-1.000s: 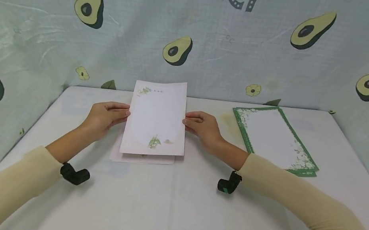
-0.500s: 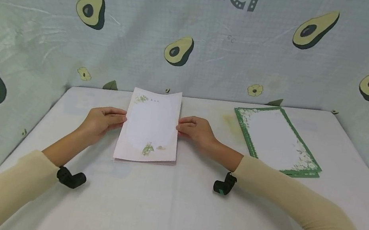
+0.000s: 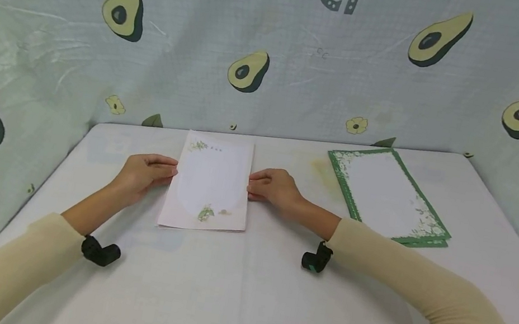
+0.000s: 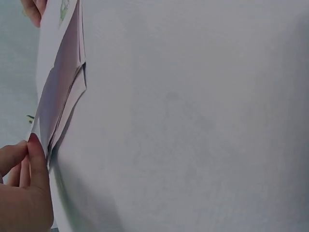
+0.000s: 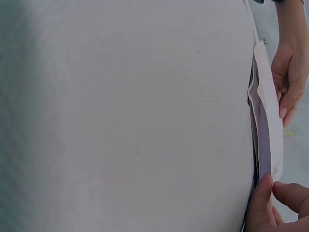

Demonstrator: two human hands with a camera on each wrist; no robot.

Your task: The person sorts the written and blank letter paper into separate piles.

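Observation:
A pale pink sheet of paper with a white centre and small green plant prints lies over a stack of similar sheets, left of the table's middle. My left hand pinches its left edge between thumb and fingers. At the opposite edge my right hand pinches the same sheet. Both wrist views show the top sheet bowed up off the sheets below, with a gap between them. How many sheets lie underneath is hard to tell.
To the right lies a stack of green-bordered sheets with white flower prints, set at an angle. A white cloth covers the table. Behind it hangs a curtain printed with avocados. Each wrist carries a black camera.
Both hands have lowered the pink sheet from above the stack onto it. Its lower edge now nearly lines up with the sheets beneath, and the hands have shifted slightly left and down.

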